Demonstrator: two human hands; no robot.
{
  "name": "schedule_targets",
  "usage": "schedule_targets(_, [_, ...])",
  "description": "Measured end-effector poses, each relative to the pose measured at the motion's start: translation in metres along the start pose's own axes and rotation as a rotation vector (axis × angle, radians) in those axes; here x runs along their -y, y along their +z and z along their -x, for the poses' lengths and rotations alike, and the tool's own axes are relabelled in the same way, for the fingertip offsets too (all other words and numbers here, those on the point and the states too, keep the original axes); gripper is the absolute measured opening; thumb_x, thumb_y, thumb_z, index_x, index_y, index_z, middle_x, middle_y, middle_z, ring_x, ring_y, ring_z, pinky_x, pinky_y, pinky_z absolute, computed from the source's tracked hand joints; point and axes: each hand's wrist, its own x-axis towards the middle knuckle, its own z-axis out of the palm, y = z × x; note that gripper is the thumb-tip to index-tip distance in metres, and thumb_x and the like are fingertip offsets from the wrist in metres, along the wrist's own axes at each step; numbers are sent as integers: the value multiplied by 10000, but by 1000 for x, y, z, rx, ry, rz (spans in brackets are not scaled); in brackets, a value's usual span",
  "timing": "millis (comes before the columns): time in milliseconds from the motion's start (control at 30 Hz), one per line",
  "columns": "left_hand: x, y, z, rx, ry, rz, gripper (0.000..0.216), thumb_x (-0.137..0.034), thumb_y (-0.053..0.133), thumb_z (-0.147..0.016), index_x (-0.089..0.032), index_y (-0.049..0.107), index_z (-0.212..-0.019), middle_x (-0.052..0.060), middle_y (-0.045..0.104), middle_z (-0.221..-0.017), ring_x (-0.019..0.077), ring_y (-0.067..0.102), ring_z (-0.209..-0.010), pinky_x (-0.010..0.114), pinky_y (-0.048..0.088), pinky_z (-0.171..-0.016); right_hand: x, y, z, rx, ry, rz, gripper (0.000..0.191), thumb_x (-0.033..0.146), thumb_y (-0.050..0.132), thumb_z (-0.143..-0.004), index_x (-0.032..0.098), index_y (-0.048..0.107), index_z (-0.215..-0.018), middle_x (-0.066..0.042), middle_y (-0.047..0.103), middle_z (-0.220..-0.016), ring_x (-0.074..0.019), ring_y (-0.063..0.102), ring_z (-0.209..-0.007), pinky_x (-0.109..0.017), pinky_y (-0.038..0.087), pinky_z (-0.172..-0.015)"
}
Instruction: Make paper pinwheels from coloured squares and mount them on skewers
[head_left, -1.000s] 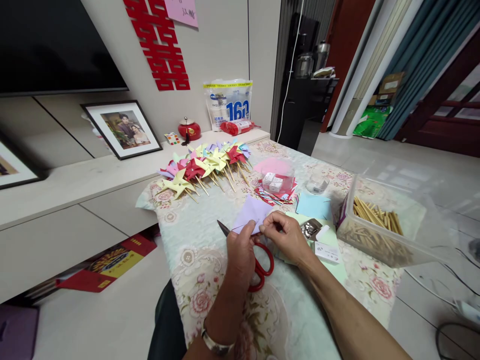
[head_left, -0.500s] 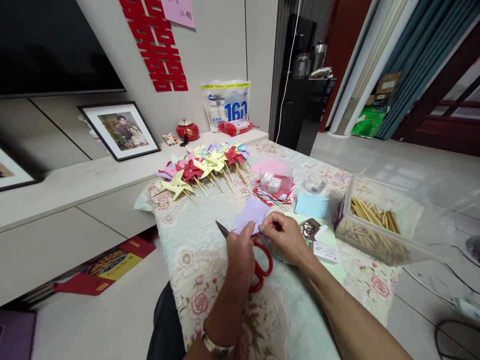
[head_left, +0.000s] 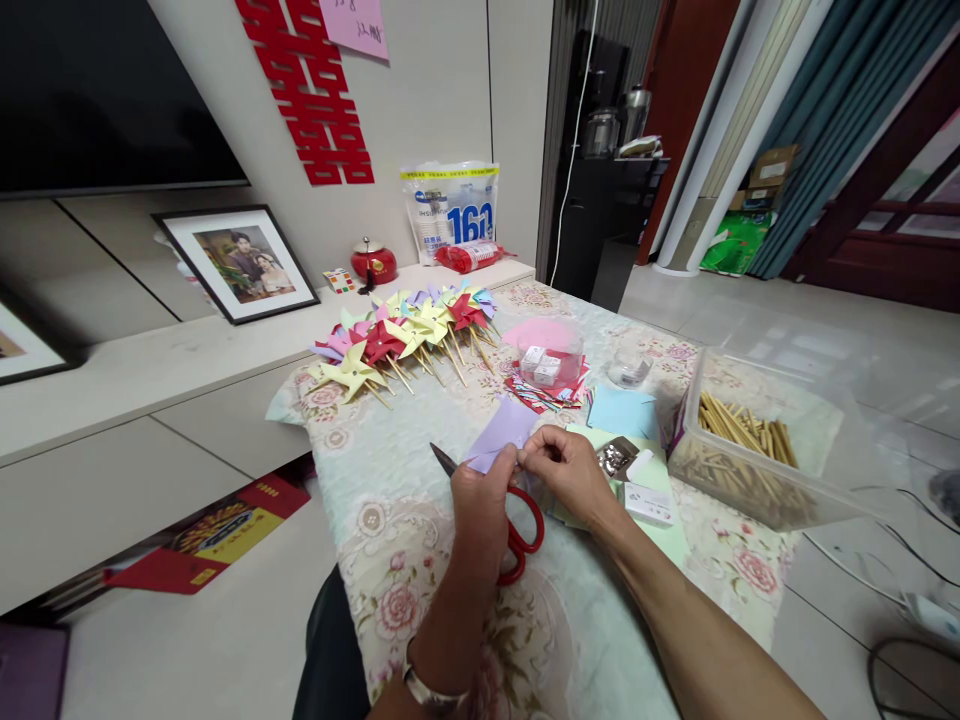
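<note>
A lilac sheet of paper [head_left: 501,432] is pinched in my left hand [head_left: 481,500], thumb on top. Fingertips of my right hand [head_left: 568,468] press together at the paper's right edge; whatever they pinch is too small or hidden to make out. Beneath my left hand lies a pair of scissors [head_left: 531,530] with red handles, its dark blade pointing to the upper left. Close to my right hand are an opened box of metal pins [head_left: 618,456] and a small white box [head_left: 648,503], both on pale green paper [head_left: 670,545].
Finished paper pinwheels [head_left: 405,335] on sticks lie at the table's far left. Behind my hands is a clear round tub [head_left: 559,362] on patterned paper. Blue paper sheets [head_left: 621,410] lie right of it. A plastic bin [head_left: 739,470] of wooden sticks stands at the right.
My hands stay almost in place at the lilac paper, with the right fingertips still together at its edge. The paper's upper part has tilted slightly. The view has shifted a little.
</note>
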Motion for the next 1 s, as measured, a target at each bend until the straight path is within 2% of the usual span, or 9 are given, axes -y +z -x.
schedule_targets(167, [-4,-1,-1,-42,-16,-29,193,-317,756,-688,-147,673,-653,-32,598,-551,99,490,-517,222,388,-519,2,-2,2,4,-37,15,196,356,656,-747,180,626,-667,-5,600,-631,-148,483,-581,-280,362,-566])
schedule_targets(267, [-10,-3,-1,-26,-39,3,194,-312,770,-667,-142,677,-676,-20,620,-569,96,493,-509,221,394,-516,3,-9,1,-96,-101,-14,214,374,674,-777,184,631,-689,11,562,-642,-138,462,-592,-277,358,-572])
schedule_targets(333, [-17,-3,0,2,-85,21,212,-319,783,-644,-139,674,-673,-13,622,-570,97,492,-499,221,392,-504,3,-15,-1,-214,-153,-68,194,377,684,-793,184,670,-792,5,579,-709,-145,489,-643,-282,385,-612])
schedule_targets(400, [-24,-5,1,60,-163,28,221,-317,793,-617,-137,684,-688,-5,628,-577,99,501,-491,219,385,-490,3,-23,-4,-269,-180,-128,266,378,701,-794,187,694,-980,-23,629,-848,-169,551,-765,-298,425,-692])
schedule_targets(500, [-33,-6,3,193,-252,4,207,-302,791,-611,-141,707,-710,9,649,-607,104,529,-503,212,386,-488,4,-33,-8,-137,-113,-254,512,387,729,-775,186,622,-1233,-57,666,-1021,-202,596,-921,-329,447,-794])
schedule_targets(600, [-36,-8,3,264,-269,-46,189,-306,780,-616,-144,702,-671,12,642,-588,101,525,-494,207,376,-478,8,-38,-7,66,0,-358,670,363,742,-762,178,529,-1369,-14,666,-880,-177,603,-800,-316,438,-740])
schedule_targets(733, [-33,-10,2,262,-256,-129,204,-318,769,-619,-132,694,-650,13,628,-542,94,500,-465,203,357,-463,15,-38,-2,228,101,-405,814,298,776,-731,217,434,-1465,33,623,-774,-150,588,-679,-287,440,-653])
schedule_targets(867, [-32,-10,2,255,-216,-218,184,-309,742,-637,-134,687,-635,-1,607,-502,94,493,-449,201,369,-466,12,-35,0,313,118,-409,948,272,824,-688,213,351,-1508,-16,687,-906,-186,632,-774,-309,495,-698])
schedule_targets(1000, [-36,-8,5,217,-192,-298,159,-291,739,-634,-145,683,-609,1,602,-483,112,506,-437,216,376,-454,5,-32,-2,304,88,-367,921,240,813,-686,237,372,-1495,-23,699,-932,-193,640,-772,-314,512,-684])
